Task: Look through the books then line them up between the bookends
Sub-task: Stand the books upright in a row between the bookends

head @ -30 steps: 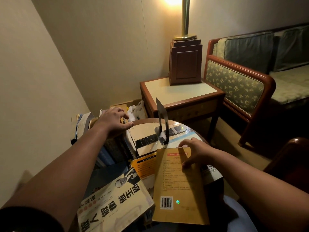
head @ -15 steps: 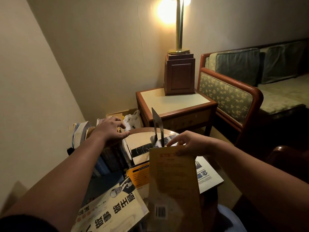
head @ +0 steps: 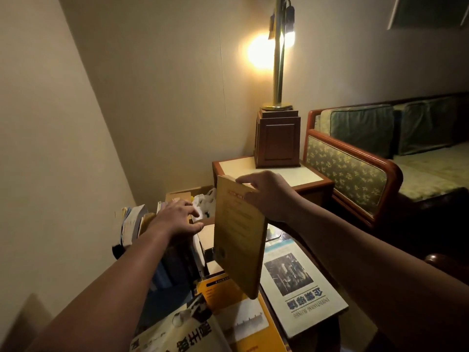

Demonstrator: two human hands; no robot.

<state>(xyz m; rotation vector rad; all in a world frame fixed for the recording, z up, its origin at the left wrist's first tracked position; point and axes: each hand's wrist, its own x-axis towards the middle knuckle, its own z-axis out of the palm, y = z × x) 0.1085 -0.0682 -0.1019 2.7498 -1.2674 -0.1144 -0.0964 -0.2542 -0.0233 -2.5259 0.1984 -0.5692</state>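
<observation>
My right hand (head: 270, 196) grips the top edge of a thin tan book (head: 238, 240) and holds it upright above the small round table. My left hand (head: 177, 219) rests, fingers spread, on the top of a row of upright books (head: 175, 260) at the table's left side. Flat on the table lie a white book with a city photo (head: 297, 285), an orange book (head: 228, 301) and a cream book with large black characters (head: 182, 331). The metal bookend is hidden behind the tan book.
A wooden side table (head: 274, 174) with a brass lamp on a wooden base (head: 278, 138) stands behind. A sofa with a wooden arm (head: 355, 171) is at the right. More books (head: 132, 224) and a white plastic bag (head: 205, 204) sit by the left wall.
My right hand has lifted the tan book off the table and stood it upright, covering the bookend. My left hand has stayed on the upright books. The view has tilted upward.
</observation>
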